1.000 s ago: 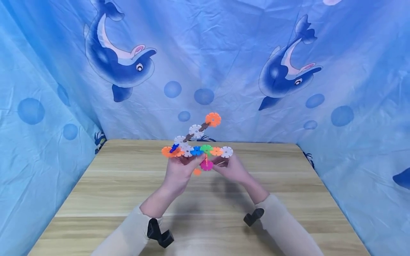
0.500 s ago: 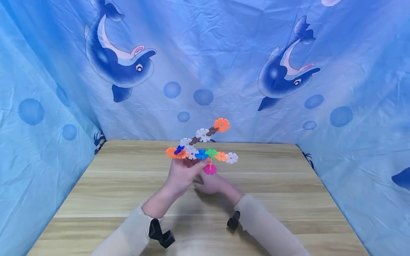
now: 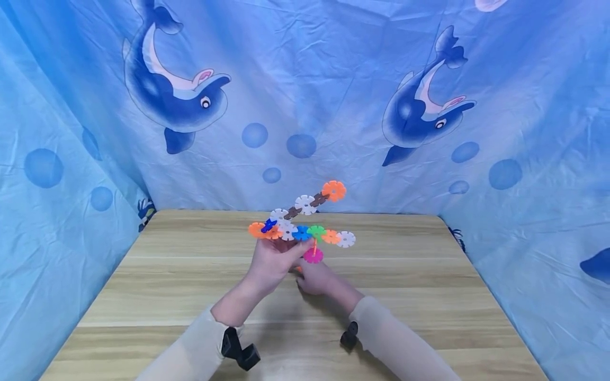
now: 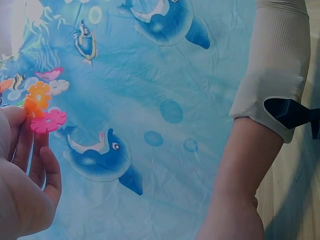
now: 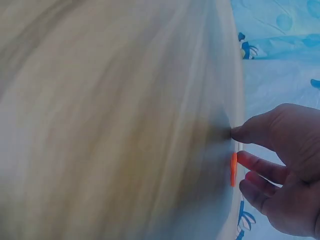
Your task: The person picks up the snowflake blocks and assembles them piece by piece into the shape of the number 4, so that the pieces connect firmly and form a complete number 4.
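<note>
My left hand (image 3: 274, 262) grips a structure of joined plastic snowflake discs from below. A row of orange, white, blue and green snowflake discs (image 3: 301, 233) runs across it, and an arm of white and brown discs rises to an orange disc (image 3: 333, 191) at its end. Below the green disc hangs a pink disc (image 3: 313, 255), seen also past the thumb in the left wrist view. Under the structure, my right hand (image 3: 316, 276) is down at the table. In the right wrist view its fingertips are right at a loose orange disc (image 5: 233, 170), with the thumb apart from it.
The wooden table (image 3: 190, 296) ends at a blue curtain (image 3: 352, 106) printed with dolphins, which also closes off both sides. Each sleeve carries a black wrist mount; the left mount (image 3: 240, 349) sits close above the table's front part.
My right hand has left the right end of the structure and gone down to the loose orange disc on the table. My left hand, still gripping the structure, has shifted slightly right and lower.
</note>
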Demonstrator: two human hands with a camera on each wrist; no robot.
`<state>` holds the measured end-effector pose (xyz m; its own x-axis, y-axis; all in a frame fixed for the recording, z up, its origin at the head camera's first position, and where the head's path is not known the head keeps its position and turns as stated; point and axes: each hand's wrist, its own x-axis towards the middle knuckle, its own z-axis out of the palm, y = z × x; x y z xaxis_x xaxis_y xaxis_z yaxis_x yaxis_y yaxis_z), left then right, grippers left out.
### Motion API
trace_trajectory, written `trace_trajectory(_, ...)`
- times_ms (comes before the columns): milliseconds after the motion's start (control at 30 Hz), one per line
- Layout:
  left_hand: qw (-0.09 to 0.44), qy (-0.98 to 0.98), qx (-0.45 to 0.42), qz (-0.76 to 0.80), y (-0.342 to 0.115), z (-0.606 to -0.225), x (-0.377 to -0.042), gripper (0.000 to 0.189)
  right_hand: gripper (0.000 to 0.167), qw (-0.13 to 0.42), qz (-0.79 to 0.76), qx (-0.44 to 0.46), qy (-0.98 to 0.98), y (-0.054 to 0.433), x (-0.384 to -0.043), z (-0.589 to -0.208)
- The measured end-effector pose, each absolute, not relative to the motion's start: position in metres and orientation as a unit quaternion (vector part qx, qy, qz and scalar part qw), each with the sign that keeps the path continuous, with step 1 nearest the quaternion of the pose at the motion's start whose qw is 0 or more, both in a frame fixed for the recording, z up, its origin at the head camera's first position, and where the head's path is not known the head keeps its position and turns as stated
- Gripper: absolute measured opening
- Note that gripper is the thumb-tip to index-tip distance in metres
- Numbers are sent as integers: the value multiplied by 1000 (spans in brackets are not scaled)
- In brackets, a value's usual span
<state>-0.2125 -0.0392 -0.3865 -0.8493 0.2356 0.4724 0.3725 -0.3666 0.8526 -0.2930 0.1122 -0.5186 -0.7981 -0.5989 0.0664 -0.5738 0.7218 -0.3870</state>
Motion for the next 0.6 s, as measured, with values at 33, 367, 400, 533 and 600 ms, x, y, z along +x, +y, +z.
trace_trajectory(33,41,-562,-271,-781,-39,-386,-212,50,33,21,-199,-318,927,113,-293,-519)
trace_trajectory(367,45,-577,-271,-770,-40,-384,-211,48,23,10,-264,-292,919,125,-298,-517)
trace_trajectory(400,46,-577,-271,-769,-40,-383,-211,48,24,16,-270,-285,920,127,-298,-517)
trace_trajectory(533,44,-582,-268,-766,-40,-382,-211,45,22,28,-300,-255,919,138,-298,-518)
trace_trajectory(600,45,-585,-265,-765,-40,-382,-211,44,18,26,-315,-241,917,144,-298,-519)
